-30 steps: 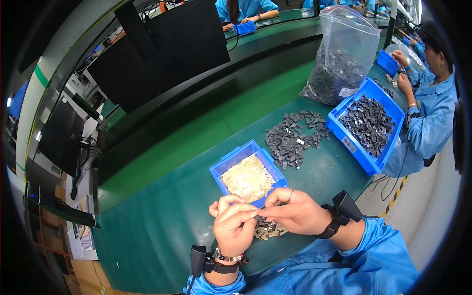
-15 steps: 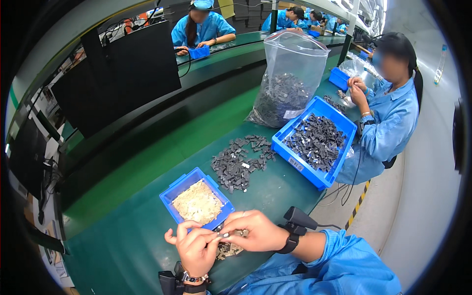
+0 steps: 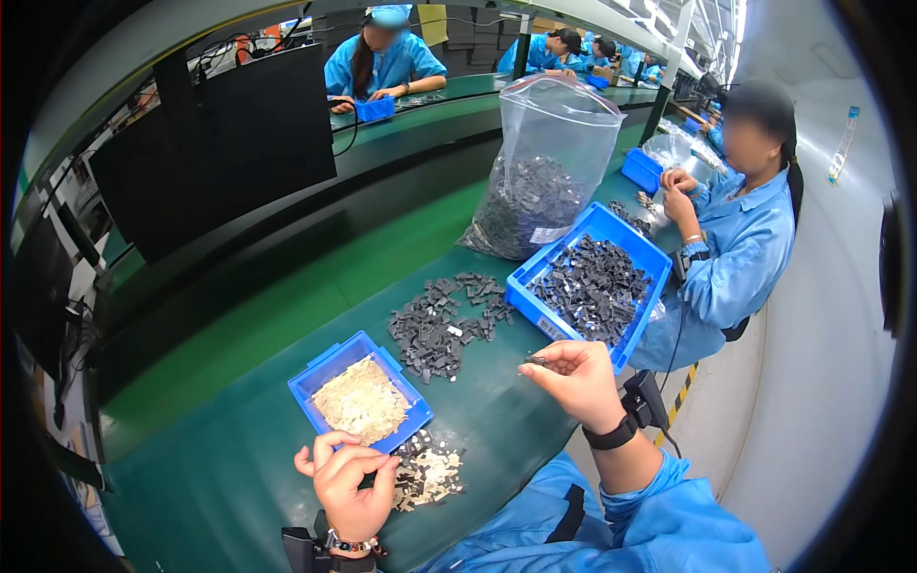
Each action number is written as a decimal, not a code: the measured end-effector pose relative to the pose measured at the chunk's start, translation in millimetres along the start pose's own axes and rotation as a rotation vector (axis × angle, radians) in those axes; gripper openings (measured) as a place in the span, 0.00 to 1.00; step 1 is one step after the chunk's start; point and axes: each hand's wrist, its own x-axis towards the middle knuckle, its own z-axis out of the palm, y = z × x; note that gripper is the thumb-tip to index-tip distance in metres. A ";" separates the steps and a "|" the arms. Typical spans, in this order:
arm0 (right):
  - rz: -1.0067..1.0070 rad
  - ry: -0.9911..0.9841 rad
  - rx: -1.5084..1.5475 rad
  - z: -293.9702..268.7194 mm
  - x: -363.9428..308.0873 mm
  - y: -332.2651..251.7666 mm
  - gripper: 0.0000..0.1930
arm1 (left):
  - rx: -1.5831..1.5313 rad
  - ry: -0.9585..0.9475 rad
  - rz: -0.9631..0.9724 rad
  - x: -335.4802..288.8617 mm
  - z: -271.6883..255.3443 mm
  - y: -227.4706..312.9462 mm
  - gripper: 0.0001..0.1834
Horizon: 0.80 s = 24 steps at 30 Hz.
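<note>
My right hand [image 3: 581, 387] is raised near the front edge of the big blue tray [image 3: 531, 307], its thumb and fingers pinching a small dark plastic piece [image 3: 538, 361]. By the near corner of a small blue bin [image 3: 409, 384] is my left hand [image 3: 351, 487], thumb and index tips together; anything between them is too small to make out. The bin holds many thin cream-coloured bits [image 3: 363, 399]. Beside my left hand, a mixed heap of cream and black bits [image 3: 430, 475] lies on the green table [image 3: 220, 468]. A loose pile of dark grey pieces [image 3: 435, 334] lies beyond the bin.
Dark pieces fill the big tray. Behind it stands a clear plastic bag [image 3: 543, 196] of similar pieces. At the right a co-worker [image 3: 735, 224] in blue handles small parts; another person [image 3: 387, 62] sits across the line. A black panel [image 3: 220, 153] stands at the far left.
My hands have parted. The right one moved right and away from me with the dark piece, while the left shifted slightly left and nearer. The mixed heap below them is now uncovered.
</note>
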 end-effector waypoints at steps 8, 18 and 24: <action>0.011 -0.001 -0.076 -2.7 -0.4 -3.6 0.05 | -0.007 -0.007 0.002 -1.0 -0.1 -4.2 0.07; -0.565 0.544 -0.823 -62.5 38.3 27.8 0.18 | 0.008 0.023 -0.034 4.1 -2.7 -0.7 0.08; -0.775 0.154 -0.637 -0.1 -7.9 10.0 0.11 | -0.001 -0.002 -0.027 5.9 -4.0 -5.6 0.07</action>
